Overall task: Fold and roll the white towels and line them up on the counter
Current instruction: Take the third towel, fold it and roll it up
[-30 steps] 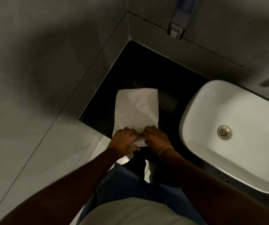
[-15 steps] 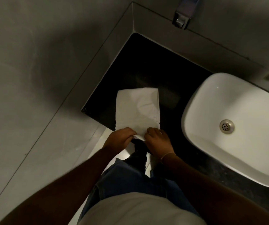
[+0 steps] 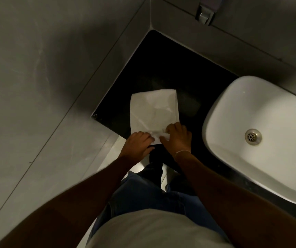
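Observation:
A white towel (image 3: 153,109), folded into a narrow rectangle, lies flat on the black counter (image 3: 161,65), its long side running away from me. My left hand (image 3: 137,145) grips the near left corner of the towel at the counter's front edge. My right hand (image 3: 178,138) holds the near right corner, fingers curled over the cloth. The near end of the towel is bunched and turned up between the two hands. No other towel is in view.
A white basin (image 3: 224,167) with a metal drain (image 3: 253,136) sits on the counter to the right. Grey tiled walls close the counter on the left and at the back. A dispenser (image 3: 206,12) hangs on the back wall.
Both hands have kept hold of the towel's near end and turned it slightly further up; my right hand has shifted a little forward onto the cloth. The camera has tilted slightly.

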